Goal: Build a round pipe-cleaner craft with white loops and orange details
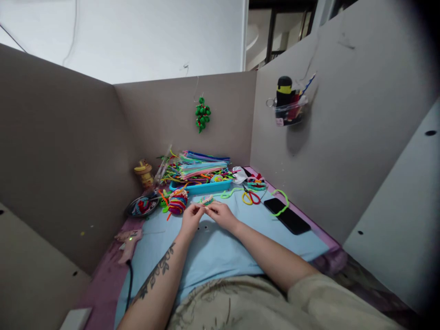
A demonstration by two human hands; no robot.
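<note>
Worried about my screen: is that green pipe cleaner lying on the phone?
Touching. The head view shows the green pipe cleaner looping across the top end of the black phone, overlapping it with no gap.

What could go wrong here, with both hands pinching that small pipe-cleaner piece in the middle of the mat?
1. The left hand and right hand meet on a small pipe-cleaner piece; it is tiny, so it may slip from the fingertips.
2. The scissors lie close beyond the right hand; a reach forward might brush the blades.
3. The glue gun lies by the left forearm with its cord trailing; an elbow move could snag it.
</note>
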